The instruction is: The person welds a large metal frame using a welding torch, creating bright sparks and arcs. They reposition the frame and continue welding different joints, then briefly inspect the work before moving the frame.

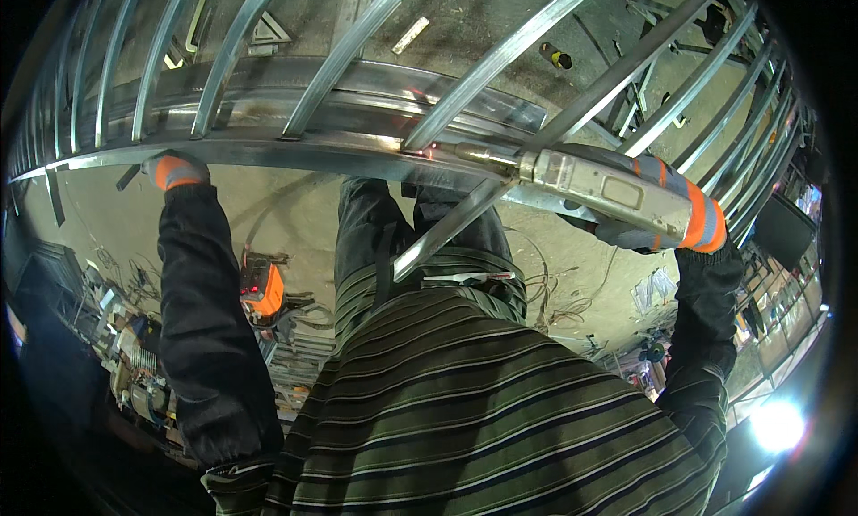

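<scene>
My right hand [657, 194], in a grey and orange glove, is wrapped round a handheld laser welding gun [594, 185] with a pale, worn body. The gun's narrow nozzle points left at the foot of a metal bar [509, 56], where small red light spots glow on the long metal rail [295, 154]. At the left, my left hand [179, 170], gloved alike, grips the rail's near edge, its fingers mostly hidden. A loose-looking slanting metal bar [451, 230] runs from beneath the gun toward my waist.
Many upright bars [237, 51] of the metal frame curve across the far side. On the floor lie an orange box with red lights [262, 285], cables [572, 310] and a small dark and yellow can [556, 56]. A bright lamp [776, 425] shines at lower right.
</scene>
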A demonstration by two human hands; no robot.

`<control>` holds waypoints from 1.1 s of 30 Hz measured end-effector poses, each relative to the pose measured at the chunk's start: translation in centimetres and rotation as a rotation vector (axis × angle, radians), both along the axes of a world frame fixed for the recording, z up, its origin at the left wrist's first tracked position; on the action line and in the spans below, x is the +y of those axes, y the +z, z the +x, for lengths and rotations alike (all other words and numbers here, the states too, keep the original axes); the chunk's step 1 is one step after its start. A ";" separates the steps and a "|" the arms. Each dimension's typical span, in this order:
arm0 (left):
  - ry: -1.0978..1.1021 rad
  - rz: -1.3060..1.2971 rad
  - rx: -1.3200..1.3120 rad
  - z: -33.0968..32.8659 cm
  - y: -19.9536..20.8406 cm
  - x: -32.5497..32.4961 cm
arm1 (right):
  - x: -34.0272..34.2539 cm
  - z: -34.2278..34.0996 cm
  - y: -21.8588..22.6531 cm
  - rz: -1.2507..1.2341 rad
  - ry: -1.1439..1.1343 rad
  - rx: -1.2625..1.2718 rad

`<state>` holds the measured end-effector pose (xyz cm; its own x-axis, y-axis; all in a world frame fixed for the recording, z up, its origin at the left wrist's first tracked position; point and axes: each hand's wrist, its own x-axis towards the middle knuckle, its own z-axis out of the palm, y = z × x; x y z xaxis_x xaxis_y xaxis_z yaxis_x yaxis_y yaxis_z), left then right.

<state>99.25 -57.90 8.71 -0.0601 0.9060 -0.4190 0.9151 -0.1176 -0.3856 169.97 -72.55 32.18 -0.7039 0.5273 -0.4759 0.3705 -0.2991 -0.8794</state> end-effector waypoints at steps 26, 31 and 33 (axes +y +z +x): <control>-0.564 -0.719 -1.714 15.7 21.7 -18.9 | -3.9 -41.4 11.1 0.953 -0.977 -0.561; -0.407 -0.374 -1.716 13.9 25.6 -15.8 | -6.9 -39.5 10.7 0.799 -0.921 -0.243; -0.476 -0.167 -1.636 14.1 26.6 -14.8 | -10.1 -36.2 9.8 0.834 -0.992 -0.245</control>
<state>113.33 -72.67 35.31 0.7372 0.6588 0.1504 0.1893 -0.4150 0.8899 133.81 -82.69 42.03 0.2062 0.9614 0.1820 0.4846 0.0612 -0.8726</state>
